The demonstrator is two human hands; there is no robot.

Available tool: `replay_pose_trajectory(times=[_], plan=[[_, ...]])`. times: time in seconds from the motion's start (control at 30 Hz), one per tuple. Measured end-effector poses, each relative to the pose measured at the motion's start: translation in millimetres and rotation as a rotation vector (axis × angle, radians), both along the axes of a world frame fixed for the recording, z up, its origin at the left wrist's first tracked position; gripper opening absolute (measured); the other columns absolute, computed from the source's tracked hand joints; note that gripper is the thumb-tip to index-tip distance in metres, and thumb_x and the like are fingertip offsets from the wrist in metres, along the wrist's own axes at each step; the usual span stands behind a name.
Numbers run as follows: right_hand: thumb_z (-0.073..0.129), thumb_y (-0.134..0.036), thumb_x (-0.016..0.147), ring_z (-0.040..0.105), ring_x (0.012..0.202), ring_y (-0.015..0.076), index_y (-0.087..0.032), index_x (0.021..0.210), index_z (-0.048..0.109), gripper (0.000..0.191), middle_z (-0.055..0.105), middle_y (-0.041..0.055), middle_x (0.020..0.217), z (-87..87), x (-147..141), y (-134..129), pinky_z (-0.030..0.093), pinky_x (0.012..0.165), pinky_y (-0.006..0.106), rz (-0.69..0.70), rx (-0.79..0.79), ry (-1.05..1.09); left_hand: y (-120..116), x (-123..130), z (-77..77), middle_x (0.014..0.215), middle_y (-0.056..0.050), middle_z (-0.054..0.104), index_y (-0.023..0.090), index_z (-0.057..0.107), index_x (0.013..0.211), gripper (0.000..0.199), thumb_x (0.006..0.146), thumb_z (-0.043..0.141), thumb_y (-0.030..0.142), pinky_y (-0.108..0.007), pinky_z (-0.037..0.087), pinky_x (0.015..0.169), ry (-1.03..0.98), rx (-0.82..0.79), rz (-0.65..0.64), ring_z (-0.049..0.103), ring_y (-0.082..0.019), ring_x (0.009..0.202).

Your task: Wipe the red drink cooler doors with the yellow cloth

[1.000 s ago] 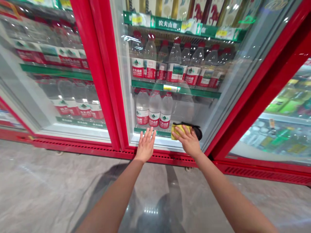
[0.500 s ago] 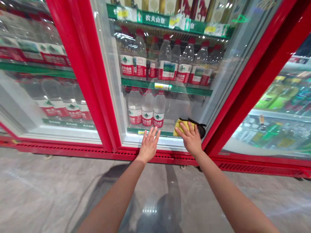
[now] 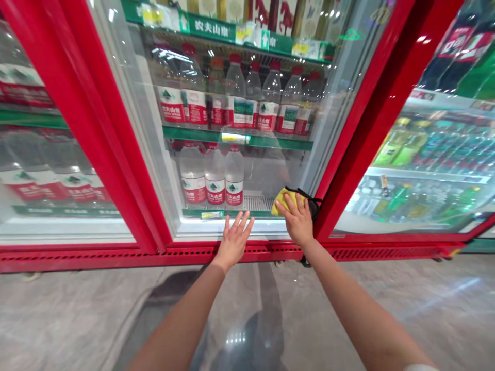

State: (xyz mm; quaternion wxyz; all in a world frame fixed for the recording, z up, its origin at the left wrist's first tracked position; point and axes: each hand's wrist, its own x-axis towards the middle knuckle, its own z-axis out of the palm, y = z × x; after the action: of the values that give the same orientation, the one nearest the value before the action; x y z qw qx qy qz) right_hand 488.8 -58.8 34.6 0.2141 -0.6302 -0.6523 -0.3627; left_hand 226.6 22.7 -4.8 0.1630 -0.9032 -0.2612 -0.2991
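My right hand (image 3: 297,220) presses a yellow cloth (image 3: 281,200) with a dark underside and edge to the lower right of a glass fridge door, close to the red door frame (image 3: 335,193). Its fingers lie over the cloth and partly hide it. My left hand (image 3: 234,242) is open, fingers spread, at the bottom of the same door; whether it touches the glass, I cannot tell. Behind the glass, beyond my left fingertips, several water bottles (image 3: 234,180) with red and white labels stand on the lowest shelf.
Upper shelves hold more water bottles (image 3: 270,100) and, above, taller bottles behind a green price strip (image 3: 216,28). Further glass doors flank this one, with coloured drinks (image 3: 398,139) on the right. A red vented base (image 3: 359,252) runs above the grey floor (image 3: 77,314).
The view has turned to the right, so the fridge sits further left in the picture. My right hand still holds the cloth at the door's lower right corner, and my left stays open.
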Motion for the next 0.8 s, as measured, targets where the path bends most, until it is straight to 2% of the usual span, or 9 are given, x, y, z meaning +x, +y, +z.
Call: replay_pose_trajectory(times=[0.1, 0.23, 0.3, 0.43, 0.53, 0.6, 0.67, 0.73, 0.8], plan=[[0.048, -0.012, 0.095, 0.012, 0.156, 0.0298, -0.039, 0.149, 0.047, 0.061, 0.039, 0.0004, 0.162, -11.2, -8.8, 4.8, 0.016, 0.122, 0.062, -0.005, 0.029, 0.012, -4.0, 5.5, -2.6, 0.167, -0.012, 0.024, 0.020, 0.026, 0.159, 0.082, 0.082, 0.049, 0.004, -0.066, 0.009, 0.124, 0.014, -0.012, -0.015, 0.009, -0.030, 0.157], [0.050, -0.013, 0.095, 0.025, 0.153, 0.0249, -0.042, 0.150, 0.044, 0.063, 0.047, -0.0038, 0.157, -24.7, -3.7, -4.6, 0.021, 0.123, 0.053, 0.098, -0.181, -0.140, -5.3, 11.6, 0.1, 0.166, -0.012, 0.026, 0.020, 0.030, 0.157, 0.078, 0.083, 0.049, 0.005, -0.068, 0.010, 0.123, 0.003, 0.002, -0.013, 0.010, -0.031, 0.157], [0.050, -0.014, 0.096, 0.027, 0.153, 0.0228, -0.043, 0.151, 0.042, 0.063, 0.045, -0.0052, 0.158, -14.1, 3.6, -8.3, 0.021, 0.123, 0.050, 0.097, -0.211, -0.157, -5.2, 15.1, 5.0, 0.166, -0.012, 0.027, 0.020, 0.029, 0.158, 0.078, 0.083, 0.049, 0.005, -0.067, 0.008, 0.124, -0.005, 0.018, -0.020, 0.010, -0.029, 0.157], [0.048, -0.014, 0.096, 0.016, 0.156, 0.0283, -0.040, 0.152, 0.042, 0.062, 0.036, -0.0009, 0.163, 8.5, 8.9, -7.3, 0.018, 0.123, 0.057, -0.069, -0.010, 0.017, -5.8, 22.5, 15.4, 0.166, -0.009, 0.027, 0.021, 0.034, 0.156, 0.076, 0.083, 0.049, 0.006, -0.066, 0.005, 0.124, -0.011, 0.024, -0.017, 0.012, -0.030, 0.157], [0.047, -0.012, 0.095, 0.012, 0.156, 0.0308, -0.035, 0.151, 0.045, 0.061, 0.036, 0.0034, 0.164, -9.2, 5.9, -10.8, 0.021, 0.122, 0.059, -0.117, 0.060, 0.108, -5.8, 24.8, 18.1, 0.166, -0.008, 0.026, 0.022, 0.040, 0.154, 0.075, 0.082, 0.051, 0.006, -0.066, 0.007, 0.124, 0.001, 0.020, -0.014, 0.015, -0.033, 0.156], [0.047, -0.011, 0.094, 0.014, 0.156, 0.0307, -0.035, 0.150, 0.046, 0.061, 0.040, 0.0042, 0.161, -27.3, 6.3, -16.1, 0.023, 0.121, 0.058, -0.104, 0.017, 0.122, -5.1, 24.6, 17.7, 0.166, -0.008, 0.027, 0.023, 0.042, 0.153, 0.076, 0.080, 0.052, 0.005, -0.067, 0.010, 0.124, 0.021, 0.018, -0.021, 0.016, -0.034, 0.156], [0.048, -0.011, 0.094, 0.016, 0.155, 0.0302, -0.037, 0.150, 0.046, 0.062, 0.042, 0.0030, 0.161, -32.5, 11.2, -19.0, 0.022, 0.121, 0.058, -0.094, -0.038, 0.134, -3.9, 24.2, 17.6, 0.167, -0.007, 0.025, 0.025, 0.043, 0.152, 0.077, 0.078, 0.054, 0.005, -0.067, 0.011, 0.124, 0.038, 0.006, -0.028, 0.016, -0.034, 0.156], [0.047, -0.012, 0.094, 0.013, 0.156, 0.0301, -0.037, 0.152, 0.043, 0.063, 0.036, 0.0025, 0.164, -19.1, 18.9, -15.7, 0.021, 0.122, 0.058, -0.114, -0.010, 0.189, -2.5, 24.2, 19.0, 0.167, -0.006, 0.023, 0.026, 0.043, 0.152, 0.078, 0.078, 0.055, 0.005, -0.066, 0.012, 0.124, 0.039, -0.010, -0.033, 0.015, -0.034, 0.156], [0.044, -0.013, 0.095, 0.006, 0.157, 0.0299, -0.033, 0.158, 0.032, 0.067, 0.021, 0.0042, 0.169, 3.3, 25.2, -7.2, 0.021, 0.123, 0.058, -0.161, 0.136, 0.318, -1.0, 24.8, 22.0, 0.167, -0.006, 0.023, 0.027, 0.041, 0.153, 0.078, 0.079, 0.056, 0.006, -0.065, 0.013, 0.124, 0.025, -0.015, -0.038, 0.013, -0.034, 0.156]])
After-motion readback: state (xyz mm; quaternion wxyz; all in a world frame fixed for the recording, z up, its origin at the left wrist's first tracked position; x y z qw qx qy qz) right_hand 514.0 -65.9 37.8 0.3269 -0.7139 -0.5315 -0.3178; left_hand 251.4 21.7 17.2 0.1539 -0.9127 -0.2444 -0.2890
